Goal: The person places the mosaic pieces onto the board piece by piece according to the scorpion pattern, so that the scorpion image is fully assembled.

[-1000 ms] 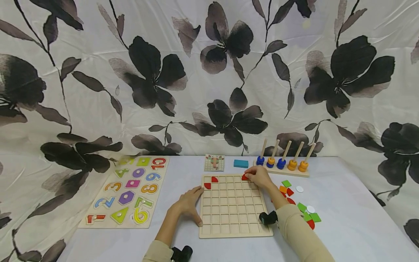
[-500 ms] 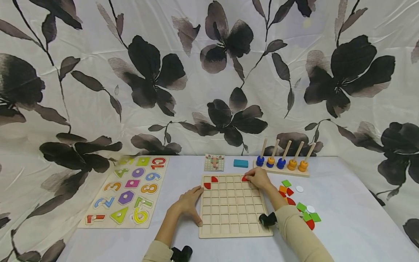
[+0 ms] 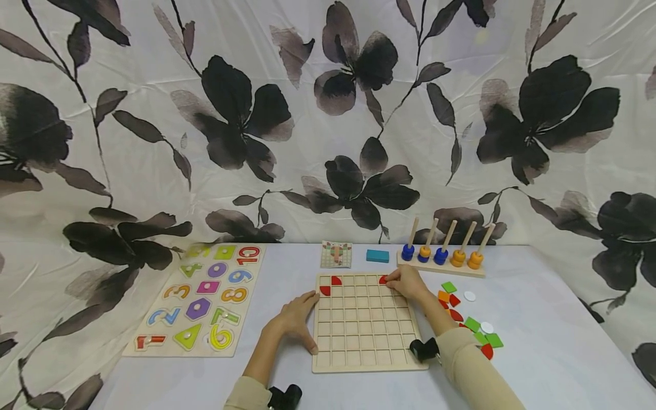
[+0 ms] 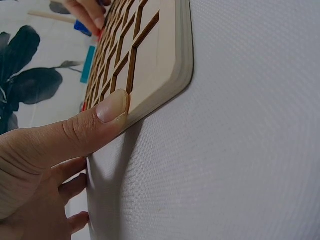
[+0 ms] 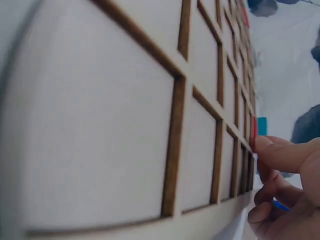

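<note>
A wooden grid board (image 3: 360,335) lies flat on the table, ringed by a raised rim. My left hand (image 3: 294,319) is spread along its left side, thumb (image 4: 111,107) pressing on the rim and the other fingers against the edge. At the top row, my right hand (image 3: 407,282) pinches a red quarter-circle tile (image 3: 382,279) between thumb and finger, and the tile sits at one cell. In the right wrist view the thumb tip (image 5: 264,145) meets the tile's red edge. Two more red tiles (image 3: 336,281) rest in cells near the top left corner.
Loose green (image 3: 494,340), red, orange and white tiles lie right of the board. Behind it stand a pattern card (image 3: 336,254), a teal block (image 3: 377,256) and a peg stand (image 3: 446,266) with blue and yellow rings. A number puzzle (image 3: 197,307) lies at the left.
My right hand has shifted slightly right and toward me, so more of the red tile under its fingertips shows. My left hand has stayed in place on the board.
</note>
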Demonstrator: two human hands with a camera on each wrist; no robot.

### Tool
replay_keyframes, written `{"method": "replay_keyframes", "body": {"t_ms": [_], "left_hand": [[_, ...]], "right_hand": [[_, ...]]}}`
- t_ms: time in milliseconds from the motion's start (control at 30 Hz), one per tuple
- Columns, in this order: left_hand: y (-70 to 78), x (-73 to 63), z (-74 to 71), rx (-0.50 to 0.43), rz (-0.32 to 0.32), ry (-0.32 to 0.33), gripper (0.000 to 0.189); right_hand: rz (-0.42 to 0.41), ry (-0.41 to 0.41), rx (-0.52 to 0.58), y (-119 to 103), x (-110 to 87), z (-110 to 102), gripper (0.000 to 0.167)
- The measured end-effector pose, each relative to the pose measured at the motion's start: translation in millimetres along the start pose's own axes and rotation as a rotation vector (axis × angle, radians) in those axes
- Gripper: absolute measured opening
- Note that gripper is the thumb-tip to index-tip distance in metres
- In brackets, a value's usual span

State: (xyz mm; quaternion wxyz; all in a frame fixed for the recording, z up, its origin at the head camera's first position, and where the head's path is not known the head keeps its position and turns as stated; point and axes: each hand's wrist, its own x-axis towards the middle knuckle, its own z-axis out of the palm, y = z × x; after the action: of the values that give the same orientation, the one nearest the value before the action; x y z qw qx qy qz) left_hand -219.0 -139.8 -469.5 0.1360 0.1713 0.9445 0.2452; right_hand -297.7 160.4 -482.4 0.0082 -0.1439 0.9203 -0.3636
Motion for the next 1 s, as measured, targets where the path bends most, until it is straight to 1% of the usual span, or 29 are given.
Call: {"method": "replay_keyframes", "body": {"t_ms": [167,267,333,467,533,667,800,900,1000], "left_hand": [[-0.5,0.8,0.6,-0.006,-0.004,-0.003,0.112],[-0.7,0.8,0.3,-0.006,-0.009,-0.003,0.112],[-0.7,0.8,0.0,-0.007,-0.016,-0.004,0.112],[-1.1,1.6,0.4,-0.012,-0.019,-0.008,0.113],[-1.1,1.9,0.5,-0.013,-0.016,-0.009,0.113],[-1.4,2.4,1.0,-0.011,-0.014,-0.007,0.113],[-1.2,2.5,1.2,-0.005,-0.017,-0.005,0.112],[-1.2,2.3,1.1,-0.001,-0.018,-0.004,0.113],[-1.0,2.2,1.0,-0.001,-0.017,-0.005,0.113]], "right_hand": [[-0.060,-0.040,0.023,3.8,-15.4,-12.3,0.011],[-0.060,-0.045,0.038,8.1,-27.7,-22.1,0.013],[-0.041,-0.046,0.046,11.1,-36.3,-29.4,0.016],[0.026,-0.029,0.046,17.9,-53.6,-44.7,0.022],[0.058,-0.016,0.026,22.9,-62.4,-52.3,0.022],[0.129,0.013,-0.017,36.1,-78.5,-67.3,0.024],[0.216,0.036,-0.034,49.8,-91.4,-81.3,0.029],[0.280,0.032,-0.032,57.2,-97.6,-88.1,0.032],[0.333,-0.001,-0.032,61.9,-100.2,-90.4,0.034]]}}
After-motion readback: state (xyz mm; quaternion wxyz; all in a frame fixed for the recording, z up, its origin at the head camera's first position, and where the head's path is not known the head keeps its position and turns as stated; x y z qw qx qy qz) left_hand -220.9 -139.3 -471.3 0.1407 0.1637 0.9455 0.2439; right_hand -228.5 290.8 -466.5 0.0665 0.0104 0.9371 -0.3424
